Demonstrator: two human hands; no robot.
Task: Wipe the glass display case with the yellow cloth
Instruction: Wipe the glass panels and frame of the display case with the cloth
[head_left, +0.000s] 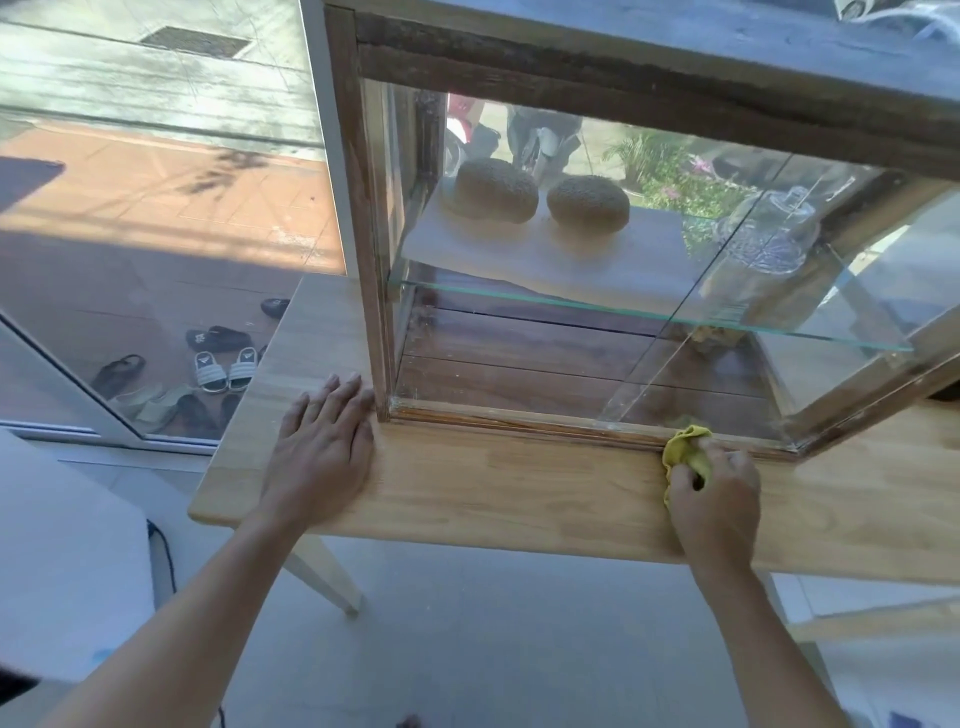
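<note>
Bunching the yellow cloth (687, 451) in a closed right hand (719, 491), pressed at the glass display case (519, 322) bottom rail. Cloth is soft and limp, so wad it. Glass looks fragile; keep pressure light. Left hand (322, 452) lies flat, fingers spread, on the table (493, 493).

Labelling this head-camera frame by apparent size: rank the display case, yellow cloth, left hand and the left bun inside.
1. Display case
2. Left hand
3. Left bun, though it sits farther away, so unsure against the hand
4. Yellow cloth, partly hidden by the right hand

No legible text or labels.
</note>
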